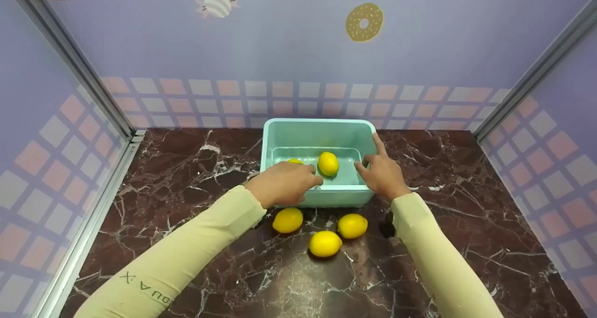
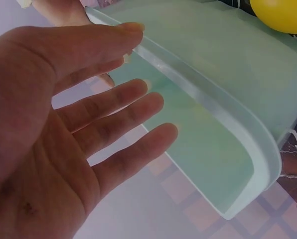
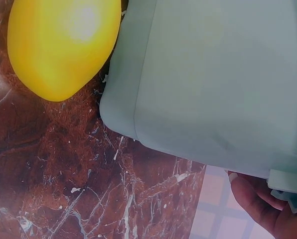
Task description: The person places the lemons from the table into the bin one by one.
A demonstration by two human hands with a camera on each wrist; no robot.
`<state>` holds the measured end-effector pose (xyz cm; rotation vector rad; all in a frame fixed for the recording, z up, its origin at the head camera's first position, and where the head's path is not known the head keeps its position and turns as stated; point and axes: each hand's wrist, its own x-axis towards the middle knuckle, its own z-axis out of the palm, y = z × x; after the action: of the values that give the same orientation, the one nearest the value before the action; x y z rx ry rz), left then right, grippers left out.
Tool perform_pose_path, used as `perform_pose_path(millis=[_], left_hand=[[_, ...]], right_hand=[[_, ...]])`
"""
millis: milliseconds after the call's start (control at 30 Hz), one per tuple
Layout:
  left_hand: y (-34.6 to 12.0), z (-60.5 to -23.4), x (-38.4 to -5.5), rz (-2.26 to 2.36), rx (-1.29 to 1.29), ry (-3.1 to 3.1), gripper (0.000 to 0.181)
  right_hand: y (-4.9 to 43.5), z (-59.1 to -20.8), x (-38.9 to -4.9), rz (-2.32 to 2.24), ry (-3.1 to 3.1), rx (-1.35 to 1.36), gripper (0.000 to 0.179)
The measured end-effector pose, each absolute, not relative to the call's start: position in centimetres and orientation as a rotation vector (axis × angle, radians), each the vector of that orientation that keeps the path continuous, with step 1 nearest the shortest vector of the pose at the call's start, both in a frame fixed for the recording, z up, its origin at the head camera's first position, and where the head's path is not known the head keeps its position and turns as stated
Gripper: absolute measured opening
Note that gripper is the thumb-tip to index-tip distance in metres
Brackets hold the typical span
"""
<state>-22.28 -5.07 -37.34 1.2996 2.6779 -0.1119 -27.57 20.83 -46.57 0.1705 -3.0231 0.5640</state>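
Booth (image 1: 32, 89): metal posts (image 1: 72, 59) between printed walls (image 1: 289, 43)

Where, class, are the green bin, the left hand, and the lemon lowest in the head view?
Green bin (image 1: 339, 188): head view, on its front rim.
Left hand (image 1: 284, 182): head view, on its back.
Lowest lemon (image 1: 325, 244): head view, middle of its visible side.

The dark red, white-veined table (image 1: 186, 243) bore an upright bin (image 1: 322, 198) near its back edge and three lemons (image 1: 325, 244) before it, two close together.

The bin (image 1: 319, 121) opens upward; three lemons (image 1: 325, 244) obstruct its near side.
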Motion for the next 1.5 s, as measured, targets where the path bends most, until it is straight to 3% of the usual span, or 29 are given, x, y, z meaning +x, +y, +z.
perform_pose_path(millis=[1200, 1500], left_hand=[[-6.0, -37.4, -21.1, -0.051, 1.319, 2.676, 0.041], [-6.1, -37.9, -20.7, -0.034, 1.309, 2.634, 0.033]], right_hand=[[20.9, -46.6, -27.8, 0.54, -3.039, 0.165, 0.041], [20.9, -46.6, -27.7, 0.549, -3.04, 0.165, 0.041]])
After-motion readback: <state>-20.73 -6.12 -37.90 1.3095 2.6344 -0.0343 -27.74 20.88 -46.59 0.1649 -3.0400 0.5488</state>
